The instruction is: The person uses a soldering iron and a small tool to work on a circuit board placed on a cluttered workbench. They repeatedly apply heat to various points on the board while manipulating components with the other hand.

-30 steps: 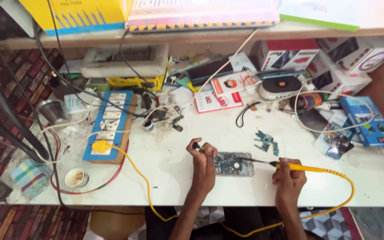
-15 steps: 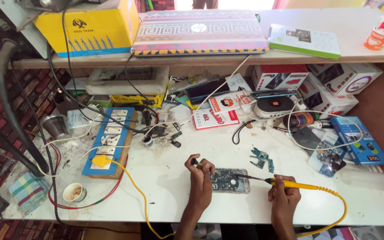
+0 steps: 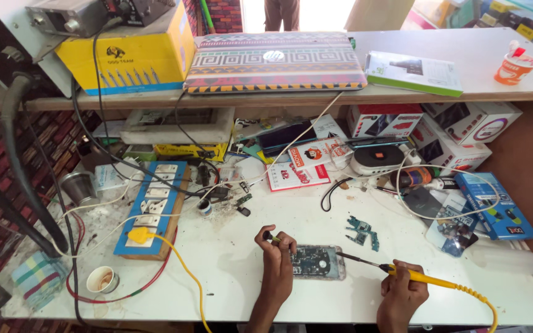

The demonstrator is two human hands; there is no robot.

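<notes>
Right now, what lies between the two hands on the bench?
In the head view, the opened phone lies between the left hand and the right hand. The yellow soldering iron in the right hand reaches its tip to the phone's edge.

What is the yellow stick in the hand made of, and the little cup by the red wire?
The soldering iron in the right hand looks to have a smooth yellow plastic handle and a thin, dark metal tip; its cord looks rubbery. The small cup seems to be paper or thin plastic: white, matte, stained brown inside. The table looks like white laminate, scuffed and smudged.
</notes>
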